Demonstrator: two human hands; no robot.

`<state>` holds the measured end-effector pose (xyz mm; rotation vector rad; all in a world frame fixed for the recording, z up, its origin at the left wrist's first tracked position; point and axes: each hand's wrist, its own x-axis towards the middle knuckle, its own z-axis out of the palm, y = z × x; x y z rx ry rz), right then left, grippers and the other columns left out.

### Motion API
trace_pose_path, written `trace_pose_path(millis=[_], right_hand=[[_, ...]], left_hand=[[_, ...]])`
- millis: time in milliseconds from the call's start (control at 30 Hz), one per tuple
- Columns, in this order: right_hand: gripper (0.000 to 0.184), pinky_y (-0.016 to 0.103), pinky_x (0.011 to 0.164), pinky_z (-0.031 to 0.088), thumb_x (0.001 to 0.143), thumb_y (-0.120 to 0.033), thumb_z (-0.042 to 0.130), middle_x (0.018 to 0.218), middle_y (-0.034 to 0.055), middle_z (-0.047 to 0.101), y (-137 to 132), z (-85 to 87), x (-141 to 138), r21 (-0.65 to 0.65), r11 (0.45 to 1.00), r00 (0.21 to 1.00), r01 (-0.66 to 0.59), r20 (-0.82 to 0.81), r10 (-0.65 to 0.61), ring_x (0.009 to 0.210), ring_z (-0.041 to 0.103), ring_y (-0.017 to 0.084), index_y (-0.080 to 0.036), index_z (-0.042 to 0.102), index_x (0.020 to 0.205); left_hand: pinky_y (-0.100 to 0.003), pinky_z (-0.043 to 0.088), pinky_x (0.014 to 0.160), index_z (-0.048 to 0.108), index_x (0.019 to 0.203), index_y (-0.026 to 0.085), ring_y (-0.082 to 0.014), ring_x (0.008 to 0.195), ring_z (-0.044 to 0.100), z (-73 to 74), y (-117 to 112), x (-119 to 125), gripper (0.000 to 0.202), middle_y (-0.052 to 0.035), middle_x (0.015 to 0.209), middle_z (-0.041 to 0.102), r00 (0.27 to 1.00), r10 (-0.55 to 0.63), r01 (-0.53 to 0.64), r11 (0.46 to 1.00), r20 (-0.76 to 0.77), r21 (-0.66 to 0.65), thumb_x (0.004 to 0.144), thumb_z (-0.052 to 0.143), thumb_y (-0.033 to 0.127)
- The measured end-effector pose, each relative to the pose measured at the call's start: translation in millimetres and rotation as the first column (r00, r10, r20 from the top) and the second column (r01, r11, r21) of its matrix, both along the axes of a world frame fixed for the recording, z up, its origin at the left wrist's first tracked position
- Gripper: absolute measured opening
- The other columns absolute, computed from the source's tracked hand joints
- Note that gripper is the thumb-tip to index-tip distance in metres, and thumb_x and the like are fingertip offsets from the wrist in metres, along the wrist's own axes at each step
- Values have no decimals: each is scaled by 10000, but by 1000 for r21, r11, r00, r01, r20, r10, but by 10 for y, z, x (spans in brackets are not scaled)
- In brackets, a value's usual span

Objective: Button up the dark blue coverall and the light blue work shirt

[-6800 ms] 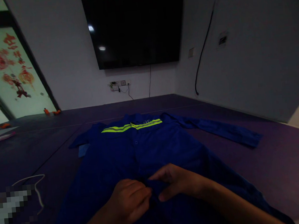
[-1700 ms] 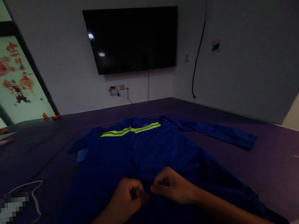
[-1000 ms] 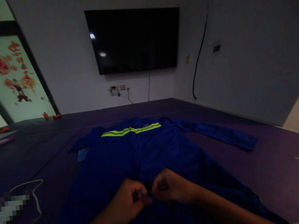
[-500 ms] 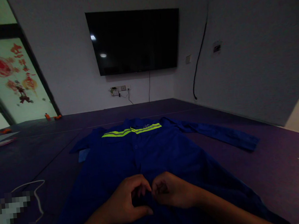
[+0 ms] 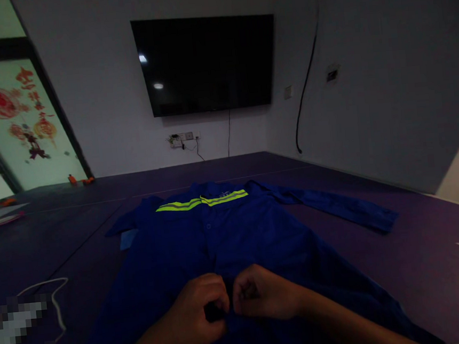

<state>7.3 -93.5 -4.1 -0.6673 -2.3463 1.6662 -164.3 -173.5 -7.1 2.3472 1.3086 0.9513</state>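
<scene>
Pinching blue jacket front, hands together

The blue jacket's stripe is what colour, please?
The reflective chest stripe is neon yellow; head view.

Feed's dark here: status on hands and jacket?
Left hand, right hand both pinching blue jacket front. Jacket flat on purple surface, one sleeve out. White cable at left, apart.

Can't tell what the left hand and right hand pinch on the blue jacket, fingers cover it. Hem's cut off at the bottom; white cable ends in a pixelated patch.
</scene>
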Motion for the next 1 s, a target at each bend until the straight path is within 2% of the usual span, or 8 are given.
trace_pose_path(millis=[100,433,833,1000], right_hand=[[133,143,433,340,655,-211,609,549,-20,546,5,-3,3,-1,1000,1000,-14,-7,14,469,473,47,-98,622,724],[146,141,450,353,645,-198,618,551,-31,537,29,7,14,-2,999,999,-40,-23,40,479,467,40,-104,628,756],[253,137,414,363,544,-198,715,568,-38,560,94,-81,0,-249,967,999,-47,-9,46,447,485,37,-103,599,748],[303,143,425,384,523,-238,740,578,-32,578,116,-134,0,-258,963,997,-73,-24,69,460,509,47,-101,591,748]], left_hand=[[-195,302,569,476,600,159,-83,627,456,-27,2,-1,209,32,629,491,1000,-6,6,1000,-3,21,500,502,-23],[-190,288,529,459,579,165,-76,577,442,-62,-14,-10,179,39,585,479,1000,-9,11,996,-27,91,497,520,17],[-196,292,508,463,576,165,-76,539,441,-98,-12,-16,123,35,539,468,998,-18,29,980,-55,198,581,559,88],[-198,292,505,470,576,163,-75,531,435,-113,-2,-9,115,33,531,465,997,-29,42,980,-69,196,617,572,131]])
